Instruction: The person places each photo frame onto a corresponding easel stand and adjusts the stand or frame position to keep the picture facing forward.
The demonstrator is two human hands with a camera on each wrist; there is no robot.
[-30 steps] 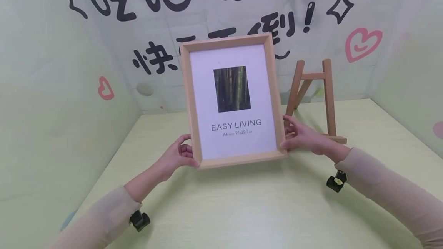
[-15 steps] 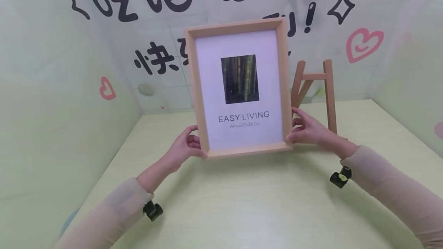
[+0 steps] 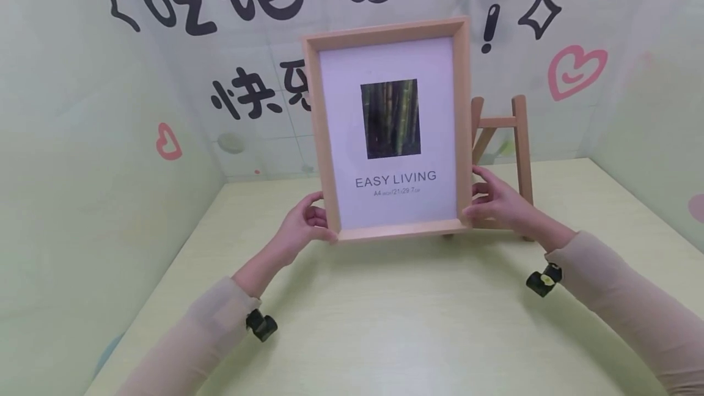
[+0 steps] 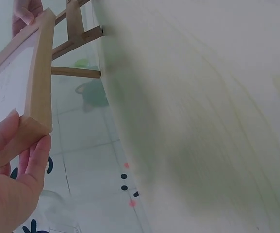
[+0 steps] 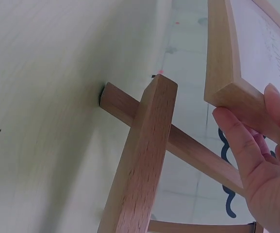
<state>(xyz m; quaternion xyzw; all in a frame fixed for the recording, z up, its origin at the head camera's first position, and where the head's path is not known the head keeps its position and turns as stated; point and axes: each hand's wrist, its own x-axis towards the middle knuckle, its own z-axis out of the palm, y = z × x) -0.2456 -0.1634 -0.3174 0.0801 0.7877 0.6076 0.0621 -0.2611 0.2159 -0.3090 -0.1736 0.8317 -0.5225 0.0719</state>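
Lettered backdrop [image 3: 511, 78] x1 on the far side, table [image 3: 396, 310] x1 below it, neither changed. Picture frame [image 3: 392, 167] x1, held off the table over its far half, slightly tilted; vs 1.0 s ago it sits higher and more to the right, hiding more of the backdrop lettering and more of the easel's left leg. Easel [image 3: 521, 151] x1, standing far right, same spot; can't tell if frame touches it. Hands x2, both shifted with the frame: left hand [image 3: 301, 225] clamped on its lower left corner, right hand [image 3: 497, 200] clamped on its lower right corner, each with thumb in front and fingers behind. Bamboo print [image 3: 391, 118] x1 in frame, facing the near side. Wrist cameras [image 3: 544, 280] x2, one per sleeve [image 3: 621, 286].
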